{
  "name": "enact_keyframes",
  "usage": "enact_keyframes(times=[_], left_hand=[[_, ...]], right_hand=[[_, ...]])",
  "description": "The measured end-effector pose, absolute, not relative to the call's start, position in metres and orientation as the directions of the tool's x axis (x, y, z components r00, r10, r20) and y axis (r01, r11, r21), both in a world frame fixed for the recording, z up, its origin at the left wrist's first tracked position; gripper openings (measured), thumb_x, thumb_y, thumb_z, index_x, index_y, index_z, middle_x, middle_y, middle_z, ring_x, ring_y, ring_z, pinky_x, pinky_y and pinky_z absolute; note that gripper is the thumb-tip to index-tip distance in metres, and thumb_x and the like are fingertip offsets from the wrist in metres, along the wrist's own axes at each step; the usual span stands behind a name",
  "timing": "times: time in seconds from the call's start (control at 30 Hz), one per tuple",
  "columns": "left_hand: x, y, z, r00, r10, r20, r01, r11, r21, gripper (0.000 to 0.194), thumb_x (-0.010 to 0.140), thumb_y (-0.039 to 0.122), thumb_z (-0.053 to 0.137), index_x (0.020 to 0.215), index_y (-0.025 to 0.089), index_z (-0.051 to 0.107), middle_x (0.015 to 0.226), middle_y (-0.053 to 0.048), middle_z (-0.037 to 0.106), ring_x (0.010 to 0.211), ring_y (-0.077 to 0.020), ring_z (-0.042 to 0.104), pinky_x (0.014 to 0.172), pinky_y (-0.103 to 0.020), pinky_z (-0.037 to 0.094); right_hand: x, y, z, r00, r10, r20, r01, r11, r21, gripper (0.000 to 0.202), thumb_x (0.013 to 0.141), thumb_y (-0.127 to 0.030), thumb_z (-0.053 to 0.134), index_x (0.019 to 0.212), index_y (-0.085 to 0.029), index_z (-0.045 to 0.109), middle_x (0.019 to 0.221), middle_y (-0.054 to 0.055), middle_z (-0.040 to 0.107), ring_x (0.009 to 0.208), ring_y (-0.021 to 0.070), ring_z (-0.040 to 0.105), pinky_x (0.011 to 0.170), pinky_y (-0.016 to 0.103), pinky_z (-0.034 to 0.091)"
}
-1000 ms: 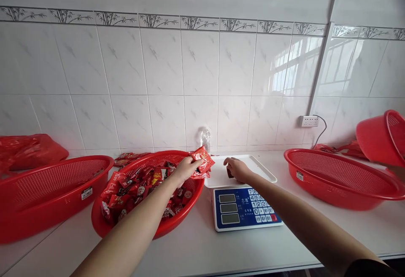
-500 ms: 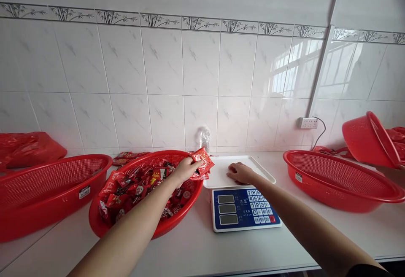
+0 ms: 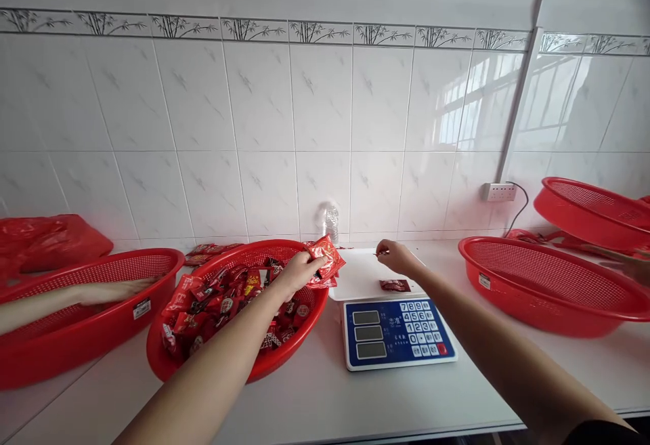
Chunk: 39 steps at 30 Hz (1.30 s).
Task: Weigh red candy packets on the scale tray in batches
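Right hand (image 3: 396,258) is rising near frame centre, grip unclear, dark packet (image 3: 395,286) lying crosswise below, left hand (image 3: 298,274) clutching red packets (image 3: 326,255).

1 head cam, just behind & abv l hand (image 3: 299,273) & r hand (image 3: 399,259), looks fwd/dn at counter (image 3: 294,404) & wall (image 3: 325,106).

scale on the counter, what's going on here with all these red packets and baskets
A person's left hand holds a few red packets over the edge of a red basket piled with wrapped packets. The right hand is above the white tray of the scale, apparently pinching something too small to make out. One dark red packet lies on that tray. Another person's hand reaches into the far-left basket.
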State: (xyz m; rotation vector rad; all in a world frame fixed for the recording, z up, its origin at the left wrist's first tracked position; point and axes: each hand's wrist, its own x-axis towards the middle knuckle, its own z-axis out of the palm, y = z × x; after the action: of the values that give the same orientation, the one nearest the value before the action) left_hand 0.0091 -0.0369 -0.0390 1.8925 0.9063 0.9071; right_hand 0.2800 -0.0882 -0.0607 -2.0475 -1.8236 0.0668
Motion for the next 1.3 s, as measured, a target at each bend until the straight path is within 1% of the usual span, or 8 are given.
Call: enact_keyframes(times=[0.23, 0.4, 0.5, 0.67, 0.8, 1.07, 1.17, 1.3], left_hand=[[0.012, -0.036, -0.040, 0.523, 0.807, 0.275, 0.203, -0.431, 0.879, 0.037, 0.074, 0.045, 0.065, 0.092, 0.012, 0.069, 0.081, -0.006, 0.071, 0.082, -0.0243, 0.064, 0.075, -0.033, 0.047], [0.009, -0.035, -0.043, 0.505, 0.824, 0.256, 0.213, -0.407, 0.888, 0.037, 0.075, 0.044, 0.065, 0.095, 0.013, 0.068, 0.089, -0.007, 0.072, 0.084, -0.0240, 0.065, 0.075, -0.032, 0.047], [0.008, -0.037, -0.042, 0.527, 0.811, 0.256, 0.203, -0.413, 0.888, 0.034, 0.076, 0.042, 0.065, 0.094, 0.014, 0.068, 0.089, -0.007, 0.072, 0.083, -0.0236, 0.065, 0.074, -0.031, 0.047], [0.009, -0.041, -0.041, 0.514, 0.820, 0.254, 0.223, -0.413, 0.883, 0.030, 0.076, 0.042, 0.065, 0.088, 0.014, 0.068, 0.083, -0.006, 0.072, 0.082, -0.0239, 0.065, 0.071, -0.031, 0.047], [0.009, -0.043, -0.041, 0.523, 0.814, 0.251, 0.233, -0.420, 0.877, 0.030, 0.078, 0.044, 0.064, 0.084, 0.014, 0.068, 0.085, -0.007, 0.072, 0.084, -0.0238, 0.065, 0.073, -0.031, 0.047], [0.010, -0.042, -0.042, 0.548, 0.798, 0.252, 0.211, -0.423, 0.881, 0.034, 0.078, 0.045, 0.063, 0.094, 0.015, 0.068, 0.090, -0.007, 0.073, 0.091, -0.0252, 0.065, 0.079, -0.032, 0.047], [0.012, -0.044, -0.041, 0.560, 0.798, 0.221, 0.209, -0.394, 0.895, 0.035, 0.076, 0.043, 0.066, 0.095, 0.014, 0.068, 0.087, -0.006, 0.073, 0.090, -0.0254, 0.065, 0.078, -0.033, 0.048], [0.014, -0.045, -0.041, 0.560, 0.801, 0.211, 0.145, -0.346, 0.927, 0.034, 0.076, 0.040, 0.066, 0.094, 0.012, 0.067, 0.084, -0.007, 0.072, 0.084, -0.0241, 0.066, 0.077, -0.034, 0.048]], right_hand=[[0.273, -0.120, -0.067, -0.003, 0.999, 0.048, 0.962, 0.016, -0.271, 0.028, 0.091, -0.039, 0.056, 0.108, -0.017, 0.061, 0.104, 0.005, 0.064, 0.090, 0.0169, 0.061, 0.082, 0.038, 0.050], [0.269, -0.130, -0.072, -0.086, 0.991, 0.105, 0.946, 0.114, -0.304, 0.040, 0.084, -0.049, 0.056, 0.114, -0.023, 0.063, 0.104, 0.007, 0.067, 0.095, 0.0226, 0.061, 0.081, 0.034, 0.045], [0.270, -0.128, -0.078, -0.099, 0.979, 0.179, 0.933, 0.153, -0.325, 0.040, 0.081, -0.047, 0.057, 0.114, -0.024, 0.064, 0.106, 0.006, 0.068, 0.102, 0.0247, 0.058, 0.081, 0.032, 0.043], [0.268, -0.115, -0.092, 0.040, 0.951, 0.307, 0.925, 0.081, -0.371, 0.027, 0.081, -0.027, 0.053, 0.104, -0.021, 0.066, 0.101, 0.008, 0.068, 0.095, 0.0237, 0.059, 0.076, 0.030, 0.042], [0.268, -0.104, -0.096, 0.147, 0.914, 0.378, 0.894, 0.042, -0.447, 0.023, 0.079, -0.020, 0.052, 0.098, -0.020, 0.065, 0.093, 0.007, 0.068, 0.082, 0.0198, 0.060, 0.069, 0.028, 0.041], [0.250, -0.087, -0.077, 0.301, 0.807, 0.508, 0.721, 0.156, -0.675, 0.026, 0.084, -0.028, 0.046, 0.106, -0.022, 0.060, 0.083, 0.003, 0.068, 0.071, 0.0172, 0.063, 0.062, 0.028, 0.046], [0.224, -0.078, -0.061, 0.350, 0.744, 0.569, 0.637, 0.257, -0.727, 0.031, 0.087, -0.033, 0.042, 0.112, -0.022, 0.056, 0.094, 0.003, 0.068, 0.082, 0.0179, 0.065, 0.070, 0.030, 0.050], [0.182, -0.070, -0.049, 0.322, 0.689, 0.649, 0.551, 0.421, -0.720, 0.035, 0.089, -0.036, 0.041, 0.120, -0.024, 0.051, 0.103, 0.004, 0.067, 0.090, 0.0178, 0.065, 0.081, 0.033, 0.051]])
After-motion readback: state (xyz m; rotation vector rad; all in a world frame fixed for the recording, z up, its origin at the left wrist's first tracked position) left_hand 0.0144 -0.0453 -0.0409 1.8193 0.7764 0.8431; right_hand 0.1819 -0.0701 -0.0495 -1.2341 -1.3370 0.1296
